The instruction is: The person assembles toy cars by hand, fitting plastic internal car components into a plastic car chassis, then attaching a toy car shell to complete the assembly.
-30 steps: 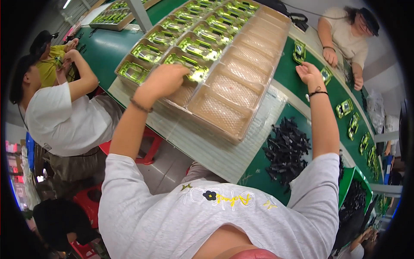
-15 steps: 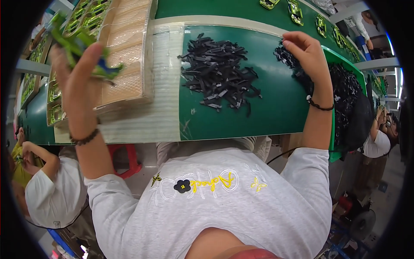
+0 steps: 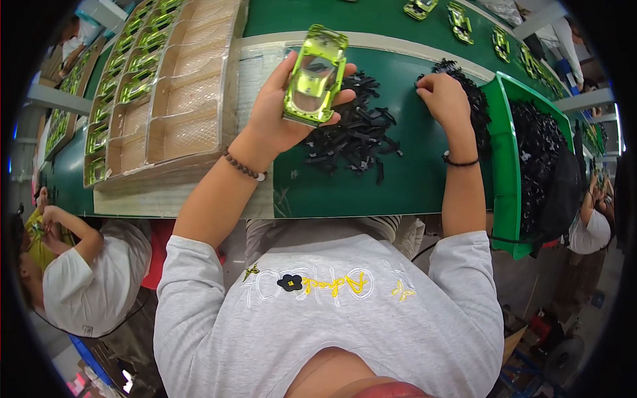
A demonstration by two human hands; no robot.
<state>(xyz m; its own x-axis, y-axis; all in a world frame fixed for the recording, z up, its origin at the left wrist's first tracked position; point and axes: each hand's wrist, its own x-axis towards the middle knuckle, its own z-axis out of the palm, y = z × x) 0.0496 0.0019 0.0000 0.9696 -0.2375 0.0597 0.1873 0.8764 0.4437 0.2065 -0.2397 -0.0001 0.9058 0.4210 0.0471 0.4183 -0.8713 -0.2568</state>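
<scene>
Progress: one car shell in hand, black part not yet picked

Left hand [image 3: 282, 116] wrapped around a translucent lime-green plastic toy car shell [image 3: 315, 74], fingers closed on its sides, shell lifted clear above the green conveyor table [image 3: 398, 192]. Roof side facing up. No black piece visible on it, though underside hidden.

Right hand [image 3: 446, 99] down on the table, right of the shell, fingers curled into the far edge of the loose heap of small black plastic parts [image 3: 352, 136]. Cannot tell whether anything is pinched between the fingertips; hidden by the knuckles.

Heap of black parts sits just under and right of the shell, still large. Green plastic bin [image 3: 501, 172] further right, well filled with more of the same black parts.

Left of the shell: clear moulded plastic tray with rows of pockets [image 3: 159, 99]. Near columns of pockets empty, far columns loaded with more green shells. More green shells lying on the table beyond the held shell, upper right.

Judged state: shell fetched, mating black part being selected, joining not started. Plenty of shells left in tray, plenty of black stock, so early-to-mid batch.
</scene>
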